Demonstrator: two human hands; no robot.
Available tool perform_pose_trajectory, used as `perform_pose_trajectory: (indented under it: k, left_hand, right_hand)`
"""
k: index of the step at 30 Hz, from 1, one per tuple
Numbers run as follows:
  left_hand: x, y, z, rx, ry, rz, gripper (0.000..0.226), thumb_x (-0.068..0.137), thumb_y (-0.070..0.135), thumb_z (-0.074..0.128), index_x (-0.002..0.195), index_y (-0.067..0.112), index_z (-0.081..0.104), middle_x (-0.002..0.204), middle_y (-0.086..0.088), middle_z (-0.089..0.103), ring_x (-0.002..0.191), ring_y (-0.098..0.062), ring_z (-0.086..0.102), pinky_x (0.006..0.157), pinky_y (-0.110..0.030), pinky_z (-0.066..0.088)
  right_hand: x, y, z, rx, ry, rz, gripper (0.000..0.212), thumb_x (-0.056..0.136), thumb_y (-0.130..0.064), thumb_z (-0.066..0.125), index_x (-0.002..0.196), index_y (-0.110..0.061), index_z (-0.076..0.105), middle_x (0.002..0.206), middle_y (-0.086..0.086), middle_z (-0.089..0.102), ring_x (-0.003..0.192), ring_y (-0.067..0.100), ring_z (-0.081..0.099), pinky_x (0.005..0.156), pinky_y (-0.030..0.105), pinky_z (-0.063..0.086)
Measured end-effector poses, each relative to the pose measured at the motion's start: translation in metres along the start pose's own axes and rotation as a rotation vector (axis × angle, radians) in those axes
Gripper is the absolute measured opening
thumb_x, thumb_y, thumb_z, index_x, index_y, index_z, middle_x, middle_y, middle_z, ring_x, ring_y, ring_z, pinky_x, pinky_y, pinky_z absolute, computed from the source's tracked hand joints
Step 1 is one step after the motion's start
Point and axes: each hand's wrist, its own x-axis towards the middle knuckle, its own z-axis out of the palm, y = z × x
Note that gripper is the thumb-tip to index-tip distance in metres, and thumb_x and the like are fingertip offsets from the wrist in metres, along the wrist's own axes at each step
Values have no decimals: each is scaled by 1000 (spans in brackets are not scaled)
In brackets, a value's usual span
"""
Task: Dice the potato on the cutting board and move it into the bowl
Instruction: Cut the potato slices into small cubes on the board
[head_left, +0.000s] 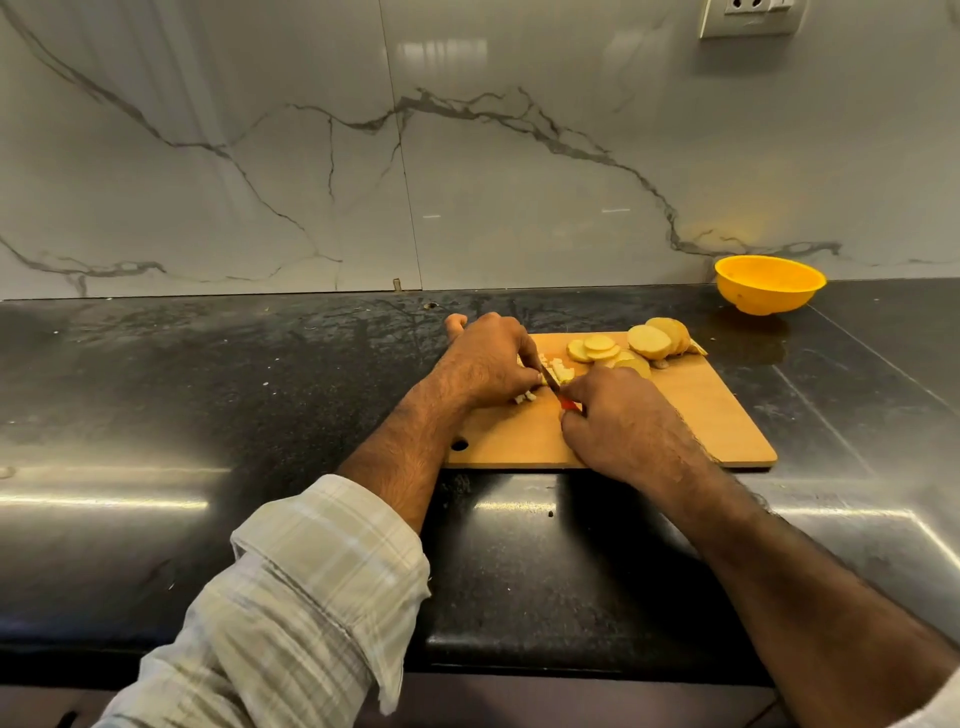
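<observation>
Our left hand curls over the potato strips on the cutting board; keep fingertips tucked. Our right hand grips the knife; cut crosswise, evenly. Uncut potato slices wait beyond. The bowl stands well apart, right.

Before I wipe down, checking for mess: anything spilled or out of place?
Little: pale specks dot the dark counter left of the cutting board. The potato slices remain on the board; the yellow bowl stands upright.
</observation>
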Motion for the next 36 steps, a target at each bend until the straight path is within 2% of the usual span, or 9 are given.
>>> perform_pose_trajectory:
  k: [2,5,9,12,15,20,24,31,36]
  left_hand:
    - [0,0,-1,2,-5,-9,4,91,40,77,90,37,79,118,19,70,131,-11,49,117,-62,17]
    - [1,1,-2,4,-28,-31,4,91,40,78,91,37,80,121,20,69,135,-11,47,118,-62,17]
    - [3,3,-3,22,-59,-42,4,91,39,79,94,37,80,125,21,68,138,-12,45,118,-62,16]
    - [2,2,-3,18,-48,-28,3,91,40,79,91,37,81,125,21,68,138,-11,45,118,-63,15]
    - [0,-1,-2,-53,-9,-3,6,91,38,76,86,37,80,113,23,70,126,-8,51,117,-61,17]
    - [-2,-10,-7,-151,197,31,13,88,31,69,88,29,82,96,19,75,105,-8,61,109,-52,23]
    - [1,-16,-6,-136,224,2,14,88,31,67,86,30,81,86,22,69,99,-8,62,107,-52,25]
    - [2,-15,-6,-92,213,-2,15,91,35,66,92,30,80,95,17,74,102,-8,63,107,-52,26]
    - [2,-16,-4,-96,208,-5,14,89,36,66,91,32,79,95,18,73,103,-9,61,105,-52,28]
  right_hand:
    - [1,-3,0,-5,-29,13,41,94,-34,64,134,-26,69,123,-1,68,104,17,61,86,33,58]
    - [3,-9,-2,-54,-61,26,35,93,-32,68,127,-22,67,107,-2,64,97,17,59,83,33,58]
    - [9,-19,-2,-131,-58,-21,36,93,-31,71,127,-20,63,113,0,65,96,16,56,87,36,59]
    - [14,-14,1,-106,-53,-24,30,94,-33,68,121,-20,66,107,-1,65,95,16,57,85,36,59]
    - [11,0,0,-4,-8,-21,29,98,-35,61,122,-22,73,114,0,70,97,17,62,85,37,59]
    - [5,13,-4,61,32,-49,38,99,-38,62,135,-28,69,121,-5,70,97,13,58,81,31,51]
    - [4,8,0,19,-20,-47,42,98,-38,64,139,-29,67,132,-3,66,112,17,60,94,34,54]
    - [7,-7,-3,-93,-57,12,35,94,-30,69,128,-23,65,112,-1,63,99,18,57,86,35,57]
    - [10,-10,2,-131,-55,-32,35,95,-33,66,128,-24,67,115,-1,64,103,19,59,85,35,56]
